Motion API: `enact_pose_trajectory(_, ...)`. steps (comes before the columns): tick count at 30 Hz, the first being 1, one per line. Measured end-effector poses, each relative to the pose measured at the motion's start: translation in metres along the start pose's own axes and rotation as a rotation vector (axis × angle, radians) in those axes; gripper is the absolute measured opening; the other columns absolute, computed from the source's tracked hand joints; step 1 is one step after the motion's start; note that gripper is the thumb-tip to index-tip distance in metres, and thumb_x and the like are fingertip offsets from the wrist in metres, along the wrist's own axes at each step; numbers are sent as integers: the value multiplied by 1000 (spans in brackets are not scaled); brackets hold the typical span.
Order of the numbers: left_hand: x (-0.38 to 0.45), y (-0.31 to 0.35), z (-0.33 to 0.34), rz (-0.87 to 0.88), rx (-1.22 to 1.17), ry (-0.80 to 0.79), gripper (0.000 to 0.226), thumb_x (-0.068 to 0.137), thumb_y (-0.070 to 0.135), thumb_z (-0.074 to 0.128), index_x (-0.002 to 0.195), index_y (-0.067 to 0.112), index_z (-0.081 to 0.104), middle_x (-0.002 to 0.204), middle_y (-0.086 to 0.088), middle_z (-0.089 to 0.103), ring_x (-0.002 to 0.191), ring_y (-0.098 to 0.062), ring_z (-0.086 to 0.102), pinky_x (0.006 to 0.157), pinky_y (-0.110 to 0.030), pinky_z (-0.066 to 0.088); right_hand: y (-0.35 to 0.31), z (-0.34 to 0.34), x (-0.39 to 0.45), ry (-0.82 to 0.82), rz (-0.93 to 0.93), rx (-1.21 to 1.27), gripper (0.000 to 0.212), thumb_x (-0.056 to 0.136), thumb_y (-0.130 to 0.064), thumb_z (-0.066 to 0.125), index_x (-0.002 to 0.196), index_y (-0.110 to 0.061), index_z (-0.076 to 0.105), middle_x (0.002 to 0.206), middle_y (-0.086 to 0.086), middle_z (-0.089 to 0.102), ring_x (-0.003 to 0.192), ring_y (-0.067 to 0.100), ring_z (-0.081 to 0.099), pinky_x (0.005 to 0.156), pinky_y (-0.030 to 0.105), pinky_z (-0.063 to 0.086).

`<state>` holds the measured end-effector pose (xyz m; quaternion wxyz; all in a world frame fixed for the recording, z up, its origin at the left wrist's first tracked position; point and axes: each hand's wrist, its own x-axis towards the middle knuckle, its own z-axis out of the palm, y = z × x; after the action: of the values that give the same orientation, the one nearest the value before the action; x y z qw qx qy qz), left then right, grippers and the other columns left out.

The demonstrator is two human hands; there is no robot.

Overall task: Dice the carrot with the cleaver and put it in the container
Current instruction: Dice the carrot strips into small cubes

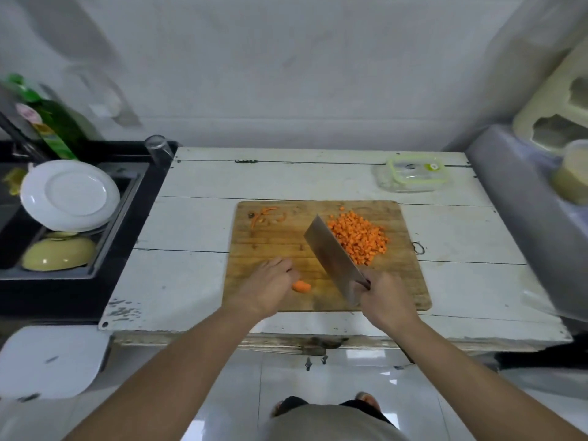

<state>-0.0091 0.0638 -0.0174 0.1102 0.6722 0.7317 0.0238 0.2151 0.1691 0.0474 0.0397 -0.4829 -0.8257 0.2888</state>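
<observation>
Last carrot stub (pixel 301 286) sits at the near-left of the cutting board (pixel 273 246), left hand (pixel 269 286) fingers curled onto it. Right hand (pixel 383 302) wraps the cleaver (pixel 334 254) handle, blade tilted up mid-board. Diced pile (pixel 359 237) far-right of board; container (pixel 413 173) beyond it, lid on. Stub looks stiff, small, likely to roll; pin it from the top.

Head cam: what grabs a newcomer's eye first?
The heap of orange carrot dice on the right of the wooden cutting board, with the cleaver in the right hand slanting beside it. Then the last carrot stub at the left hand.
</observation>
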Motion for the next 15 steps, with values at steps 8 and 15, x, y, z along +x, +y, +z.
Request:
enact_pose_trajectory(8,-17,25,-25,-1006,-1174,27,20,98,17,55,111,7,65,89,-8,68,72,-24,65,66,-42,60,-5,4,-8,-17,-59,-193,18,97,-22,52,80,-21,58,63,-5,52,59,18,51,50,31,38)
enact_pose_trajectory(15,1,46,-29,-1048,-1411,-115,32,108,22,44,109,-5,61,88,-22,71,71,-32,72,58,-38,62,-40,18,1,-104,-94,-353,22,102,-33,44,112,-21,60,94,9,66,86,33,65,68,37,52)
